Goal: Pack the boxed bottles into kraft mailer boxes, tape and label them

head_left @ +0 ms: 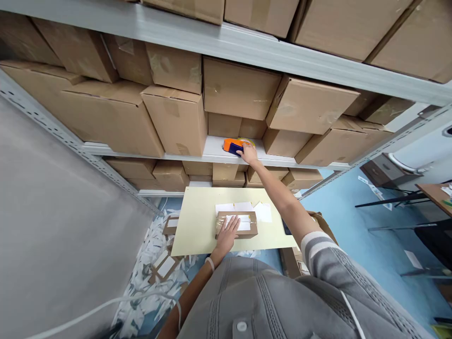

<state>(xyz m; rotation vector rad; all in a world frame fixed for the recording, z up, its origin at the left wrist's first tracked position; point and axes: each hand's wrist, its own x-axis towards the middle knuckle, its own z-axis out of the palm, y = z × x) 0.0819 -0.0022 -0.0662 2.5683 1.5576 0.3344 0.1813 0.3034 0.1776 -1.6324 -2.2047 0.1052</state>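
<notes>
My left hand (228, 231) lies flat with fingers spread on a small brown cardboard parcel (251, 230) that bears a white label. The parcel sits on a pale yellow table (197, 226), with white paper sheets (263, 210) just behind it. My right arm stretches forward to the white shelf (213, 147). There my right hand (249, 153) is closed round an orange and blue tape dispenser (232, 145) that rests on the shelf between cardboard boxes.
Large cardboard boxes (116, 117) fill the metal racking on every level. White paper scraps (155, 263) and small flat boxes litter the blue floor left of the table. A grey wall (52, 226) stands at left. A desk and cabinet (383, 169) are at right.
</notes>
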